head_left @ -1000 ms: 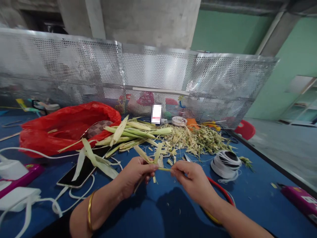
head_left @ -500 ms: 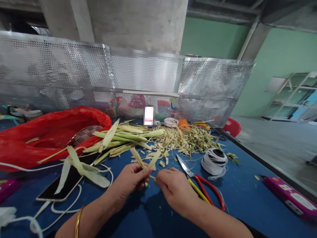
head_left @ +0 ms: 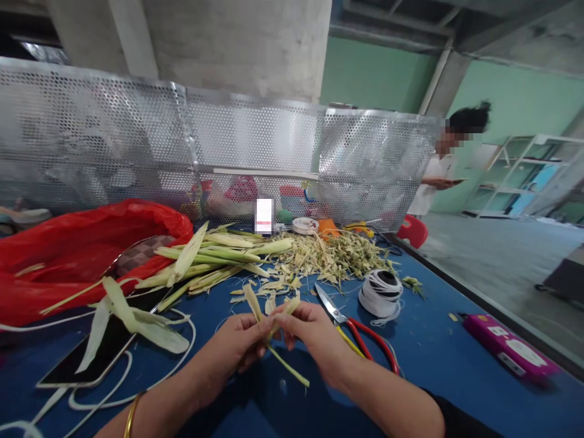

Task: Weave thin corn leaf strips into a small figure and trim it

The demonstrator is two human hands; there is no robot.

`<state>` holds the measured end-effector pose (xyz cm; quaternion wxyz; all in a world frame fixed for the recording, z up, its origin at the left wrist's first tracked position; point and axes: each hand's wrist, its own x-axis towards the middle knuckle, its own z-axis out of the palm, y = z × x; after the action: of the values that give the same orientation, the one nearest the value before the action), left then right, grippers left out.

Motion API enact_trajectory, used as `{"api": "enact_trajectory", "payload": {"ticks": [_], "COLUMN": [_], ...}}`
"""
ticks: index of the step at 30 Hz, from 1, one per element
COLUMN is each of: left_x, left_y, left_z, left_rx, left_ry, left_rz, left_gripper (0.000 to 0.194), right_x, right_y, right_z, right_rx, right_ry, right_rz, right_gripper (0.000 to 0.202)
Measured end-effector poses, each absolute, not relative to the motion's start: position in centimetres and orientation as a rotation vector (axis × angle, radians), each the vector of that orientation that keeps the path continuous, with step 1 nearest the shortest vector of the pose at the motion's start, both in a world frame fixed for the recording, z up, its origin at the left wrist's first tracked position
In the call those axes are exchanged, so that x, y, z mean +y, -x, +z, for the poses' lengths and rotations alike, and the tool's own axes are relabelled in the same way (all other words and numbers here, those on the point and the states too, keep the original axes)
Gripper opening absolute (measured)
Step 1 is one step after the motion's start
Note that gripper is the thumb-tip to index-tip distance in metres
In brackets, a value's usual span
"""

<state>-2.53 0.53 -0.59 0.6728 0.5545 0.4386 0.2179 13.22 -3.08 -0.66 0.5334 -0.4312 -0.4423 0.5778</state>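
Observation:
My left hand [head_left: 244,340] is closed in a pinch on a pale yellow-green corn husk [head_left: 252,299], whose upper end sticks up above the fingers. Against it, my right hand [head_left: 310,331] pinches another end of the husk, with thumb and fingertips touching it. A narrow stalk-like strip [head_left: 292,367] hangs from between the hands toward the lower right. Just right of my right hand lie scissors [head_left: 353,331] with red handles, their blades slightly apart. Behind the hands is a pile of long husks [head_left: 223,252].
Chopped husk scraps [head_left: 337,255] are heaped at the back. A spool of white string [head_left: 381,295] and a purple case [head_left: 508,347] stand right. Left are a red plastic bag [head_left: 100,225], a phone [head_left: 86,359] and a white cable [head_left: 182,359]. A person [head_left: 438,164] stands beyond the mesh panel.
My right hand has moved up and left to the husk's top end; the strip now hangs down between the hands. The view has turned right, and a person has come into sight.

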Motion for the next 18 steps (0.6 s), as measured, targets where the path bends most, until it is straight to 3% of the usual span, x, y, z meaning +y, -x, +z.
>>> {"api": "enact_trajectory", "payload": {"ticks": [3,11,18], "left_x": [0.27,-0.32,-0.43], "left_y": [2.21,1.92,2.43], "left_z": [-0.86,-0.39,-0.14], "left_rx": [0.974,0.930,0.873], "left_ry": [-1.284,-1.239,-1.210], "left_rz": [0.465,0.480,0.459], "left_gripper": [0.055,0.027,0.028], "right_x": [-3.17,-3.08,-3.04], "right_y": [-12.98,-13.47,-13.53], "right_z": [-0.80,-1.25,-1.12], "right_rx": [-0.984,-0.921,-0.940], "right_ry": [1.041,1.066,1.066], "right_rz": [1.364,1.299,1.258], "right_gripper": [0.032,0.031,0.030]}}
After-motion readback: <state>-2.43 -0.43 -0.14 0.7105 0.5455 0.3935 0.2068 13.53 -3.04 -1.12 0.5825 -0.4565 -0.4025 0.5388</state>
